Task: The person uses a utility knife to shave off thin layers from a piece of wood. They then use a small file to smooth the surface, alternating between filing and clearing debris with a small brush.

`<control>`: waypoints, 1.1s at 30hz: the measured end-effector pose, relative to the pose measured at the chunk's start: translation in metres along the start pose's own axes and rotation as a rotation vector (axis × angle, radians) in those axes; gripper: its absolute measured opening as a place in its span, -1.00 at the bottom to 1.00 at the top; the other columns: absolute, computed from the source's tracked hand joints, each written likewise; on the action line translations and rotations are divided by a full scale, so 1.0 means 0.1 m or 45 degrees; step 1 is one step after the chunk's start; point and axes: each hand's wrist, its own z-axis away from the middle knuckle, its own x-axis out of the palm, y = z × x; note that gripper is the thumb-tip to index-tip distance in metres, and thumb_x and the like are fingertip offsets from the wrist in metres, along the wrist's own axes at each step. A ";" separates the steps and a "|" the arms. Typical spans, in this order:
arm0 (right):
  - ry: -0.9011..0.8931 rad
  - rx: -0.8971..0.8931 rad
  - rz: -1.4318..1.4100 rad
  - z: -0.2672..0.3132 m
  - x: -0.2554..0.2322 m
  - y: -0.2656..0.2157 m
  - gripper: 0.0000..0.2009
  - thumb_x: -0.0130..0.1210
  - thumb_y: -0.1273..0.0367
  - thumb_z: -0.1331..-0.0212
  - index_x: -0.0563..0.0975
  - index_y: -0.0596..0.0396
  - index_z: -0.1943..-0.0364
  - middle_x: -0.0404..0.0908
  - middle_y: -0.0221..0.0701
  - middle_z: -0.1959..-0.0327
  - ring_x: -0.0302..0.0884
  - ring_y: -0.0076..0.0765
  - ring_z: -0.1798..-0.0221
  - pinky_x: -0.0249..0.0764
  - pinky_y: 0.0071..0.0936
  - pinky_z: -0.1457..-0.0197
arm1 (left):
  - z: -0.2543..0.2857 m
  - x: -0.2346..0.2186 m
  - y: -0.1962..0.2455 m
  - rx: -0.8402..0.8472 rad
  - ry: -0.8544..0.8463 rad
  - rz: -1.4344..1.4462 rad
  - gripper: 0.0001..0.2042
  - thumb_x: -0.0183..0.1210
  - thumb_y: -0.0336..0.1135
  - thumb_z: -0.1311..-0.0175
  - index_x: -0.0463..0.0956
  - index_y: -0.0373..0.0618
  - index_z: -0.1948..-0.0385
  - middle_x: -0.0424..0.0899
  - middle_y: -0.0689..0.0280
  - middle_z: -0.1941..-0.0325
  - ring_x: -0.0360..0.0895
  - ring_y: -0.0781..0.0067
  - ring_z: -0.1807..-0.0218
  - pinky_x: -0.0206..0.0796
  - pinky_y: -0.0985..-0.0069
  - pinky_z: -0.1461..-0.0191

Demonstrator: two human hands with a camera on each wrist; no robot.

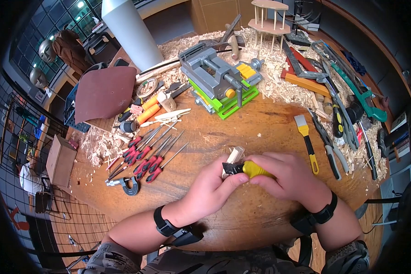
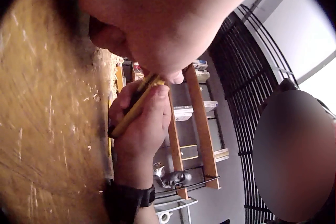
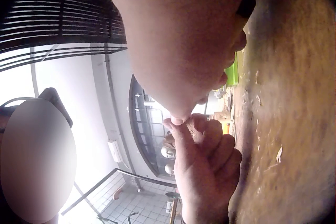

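Near the front of the wooden table, my two hands meet over a small pale piece of wood (image 1: 236, 154). My left hand (image 1: 210, 185) grips the wood, its upper end showing beyond the fingers. In my right hand (image 1: 290, 176) is a yellow and black utility knife (image 1: 256, 170), its dark front end (image 1: 233, 168) lying across the wood. The left thumb presses close by the knife's front. In the left wrist view the yellow knife body (image 2: 137, 109) runs through the right fist (image 2: 144, 129). The right wrist view shows the left fingers (image 3: 210, 155) curled, with the wood hidden.
Several red-handled files (image 1: 144, 157) and a micrometer (image 1: 130, 186) lie to the left. A green and grey vise (image 1: 214, 77) stands behind the hands. On the right are a yellow brush (image 1: 307, 141), pliers (image 1: 329, 150) and a green-handled saw (image 1: 358, 93). Wood shavings (image 1: 274, 68) cover the back.
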 end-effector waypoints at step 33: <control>0.134 -0.060 0.072 -0.01 0.03 -0.06 -0.59 0.26 0.15 -0.20 0.58 0.06 -0.06 0.69 -0.29 0.29 0.69 -0.12 0.32 0.57 -0.28 0.29 | 0.00 0.03 -0.05 -0.031 -0.037 0.265 -0.74 0.12 -0.32 -0.50 0.45 -0.23 -0.11 0.58 0.40 0.13 0.42 0.70 0.08 0.33 0.60 -0.01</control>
